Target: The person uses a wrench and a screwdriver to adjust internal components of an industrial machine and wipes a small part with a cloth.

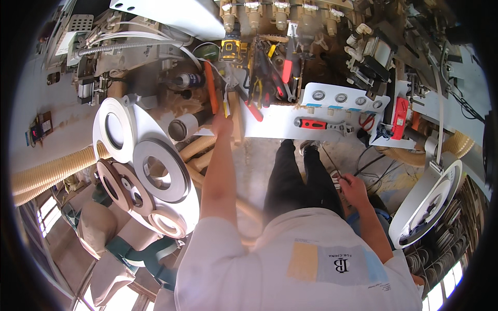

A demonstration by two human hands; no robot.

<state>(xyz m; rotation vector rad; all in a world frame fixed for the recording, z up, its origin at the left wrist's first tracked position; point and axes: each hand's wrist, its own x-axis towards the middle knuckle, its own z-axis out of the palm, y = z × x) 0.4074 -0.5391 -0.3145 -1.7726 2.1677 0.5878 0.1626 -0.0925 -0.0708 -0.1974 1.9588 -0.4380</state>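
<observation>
My left hand (222,126) reaches forward to the near edge of the white machine ledge. Its fingers look closed around the end of something small. A slim yellow-and-white piece (226,108) shows just past the fingertips, and the lower end of a long orange bar (210,87) lies beside them; which one I grip is unclear. My right hand (354,189) hangs low beside my right leg, fingers curled in. A small pale object (336,181) shows at its fingertips, too small to name. Pliers and red-handled hand tools (280,72) lie beyond my left hand.
A yellow-and-black power tool (231,51) stands at the back. An adjustable wrench (324,125) lies on the ledge, below a gauge panel (345,97). Edge-band rolls (161,170) stand at left, with another reel (428,207) at right. Hoses and cables cross the floor.
</observation>
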